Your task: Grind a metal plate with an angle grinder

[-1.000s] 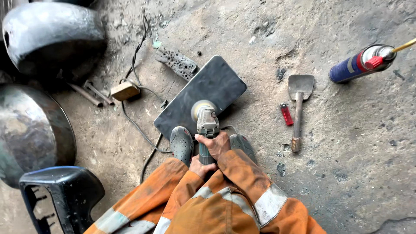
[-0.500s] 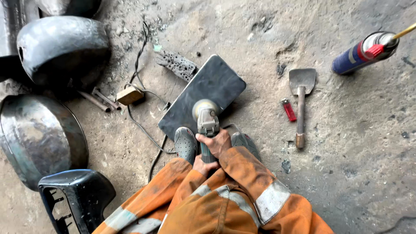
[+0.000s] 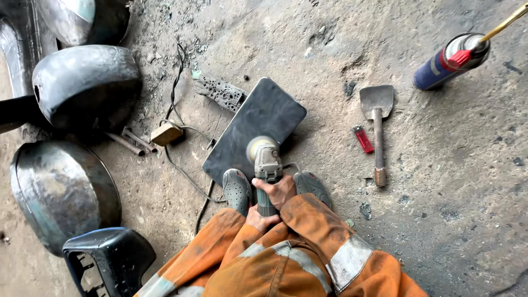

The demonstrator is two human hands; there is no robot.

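On dirt floor between feet: dark metal plate (image 3: 258, 124), rounded corners, dull grey face, flat, pinned under both shoes (image 3: 237, 190). Angle grinder (image 3: 265, 162) disc on plate near edge. Right hand (image 3: 278, 190) fingers clamped around grinder body; left hand (image 3: 261, 219) wrapped on rear handle. Judgement: hold disc shallow, pressure even, cable (image 3: 184, 173) clear. Scraper (image 3: 378, 126), red lighter (image 3: 363, 138) well apart, right.
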